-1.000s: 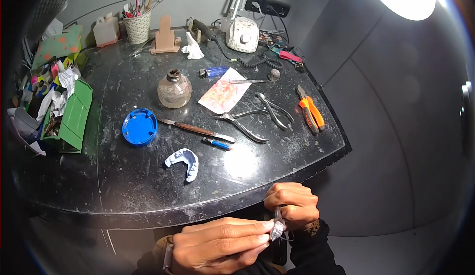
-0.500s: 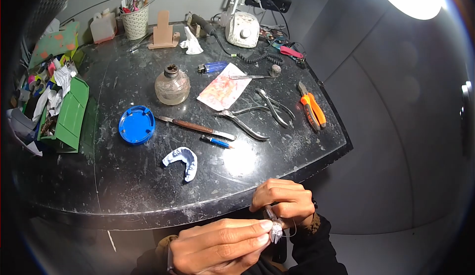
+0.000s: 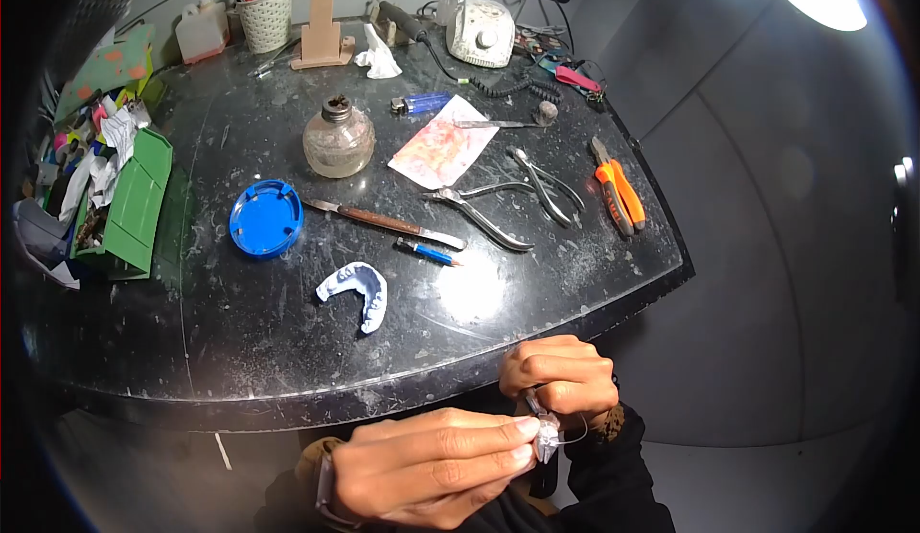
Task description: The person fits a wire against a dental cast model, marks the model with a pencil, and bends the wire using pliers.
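My left hand (image 3: 436, 466) pinches a small clear-and-metallic piece (image 3: 547, 437) between thumb and fingers, below the bench's front edge. Wrapped round a metal tool (image 3: 533, 402), my right hand (image 3: 559, 376) is closed just above and to the right, and the tool's tip meets the small piece. A thin wire loops out to the right of the piece. Most of the tool is hidden in the fist. On the bench, a pale blue dental model (image 3: 360, 293) lies nearest to my hands.
The dark bench (image 3: 259, 341) carries a blue dish (image 3: 266, 219), a glass jar (image 3: 338, 140), a wooden-handled knife (image 3: 383, 222), a blue pencil (image 3: 428, 252), metal pliers (image 3: 484, 219), orange-handled pliers (image 3: 619, 193), a stained paper (image 3: 443, 145) and a green bin (image 3: 139, 207).
The view has shifted slightly, so the bench items appear higher. My hands stay together, with the small piece turned a little and the wire loop showing more clearly.
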`<state>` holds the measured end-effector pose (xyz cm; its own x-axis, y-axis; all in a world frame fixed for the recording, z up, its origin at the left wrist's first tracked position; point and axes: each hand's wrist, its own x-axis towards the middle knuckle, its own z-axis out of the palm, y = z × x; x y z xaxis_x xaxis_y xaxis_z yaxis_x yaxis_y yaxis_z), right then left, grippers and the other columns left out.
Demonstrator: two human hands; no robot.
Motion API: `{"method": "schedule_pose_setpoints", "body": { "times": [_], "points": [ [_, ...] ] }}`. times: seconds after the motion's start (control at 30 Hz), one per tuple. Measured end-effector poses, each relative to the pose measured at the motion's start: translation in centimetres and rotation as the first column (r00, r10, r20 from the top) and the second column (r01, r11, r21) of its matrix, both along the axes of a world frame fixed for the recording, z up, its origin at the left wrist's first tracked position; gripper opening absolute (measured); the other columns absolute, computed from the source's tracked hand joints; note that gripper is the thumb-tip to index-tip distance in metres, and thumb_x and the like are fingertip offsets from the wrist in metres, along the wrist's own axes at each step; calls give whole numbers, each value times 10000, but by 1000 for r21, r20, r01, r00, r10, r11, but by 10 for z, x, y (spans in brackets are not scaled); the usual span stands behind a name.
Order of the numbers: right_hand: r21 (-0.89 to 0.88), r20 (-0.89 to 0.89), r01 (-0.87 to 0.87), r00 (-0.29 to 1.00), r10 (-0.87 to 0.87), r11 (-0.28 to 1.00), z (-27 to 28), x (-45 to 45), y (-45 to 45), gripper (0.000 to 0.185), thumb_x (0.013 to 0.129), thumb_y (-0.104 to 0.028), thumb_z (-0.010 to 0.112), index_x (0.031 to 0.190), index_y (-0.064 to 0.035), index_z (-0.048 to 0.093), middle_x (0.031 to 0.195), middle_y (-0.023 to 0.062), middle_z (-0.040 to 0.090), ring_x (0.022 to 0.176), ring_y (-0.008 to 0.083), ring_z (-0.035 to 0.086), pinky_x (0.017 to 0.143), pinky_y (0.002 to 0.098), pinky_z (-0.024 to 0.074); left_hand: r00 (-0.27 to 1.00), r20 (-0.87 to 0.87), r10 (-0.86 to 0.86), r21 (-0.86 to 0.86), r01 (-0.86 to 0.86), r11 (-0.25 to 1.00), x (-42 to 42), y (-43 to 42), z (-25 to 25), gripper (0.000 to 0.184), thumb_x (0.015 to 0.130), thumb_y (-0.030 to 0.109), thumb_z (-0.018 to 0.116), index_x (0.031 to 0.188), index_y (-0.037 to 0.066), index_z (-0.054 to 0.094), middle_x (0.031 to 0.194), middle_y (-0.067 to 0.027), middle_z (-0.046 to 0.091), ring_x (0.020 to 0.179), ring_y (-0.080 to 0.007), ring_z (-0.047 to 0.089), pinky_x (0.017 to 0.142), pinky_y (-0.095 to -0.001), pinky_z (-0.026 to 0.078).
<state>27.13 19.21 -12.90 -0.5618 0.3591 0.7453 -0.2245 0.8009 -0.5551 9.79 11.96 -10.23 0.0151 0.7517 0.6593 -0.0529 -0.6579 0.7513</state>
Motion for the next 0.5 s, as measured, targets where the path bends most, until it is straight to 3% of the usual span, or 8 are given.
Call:
{"method": "schedule_pose_setpoints", "body": {
  "times": [0.17,0.5],
  "points": [
    [-78,7,-115,993,116,990,-1,0,-1,415,881,-218,613,593,4,412,644,142,539,528,246,564,418,302,439,990,64,-124,-24,126,992,-3,8,-1,263,572,-164,688,772,7,685,771,-119,686,677,-242,692,544,-262,563],
    [-151,-40,-295,956,292,944,-11,2,2,407,838,-188,659,564,2,425,620,141,528,494,242,540,396,301,402,970,-44,-238,41,240,970,-12,17,-5,181,618,-75,671,756,36,708,752,-87,692,725,-227,688,570,-254,559]
  ]
}}
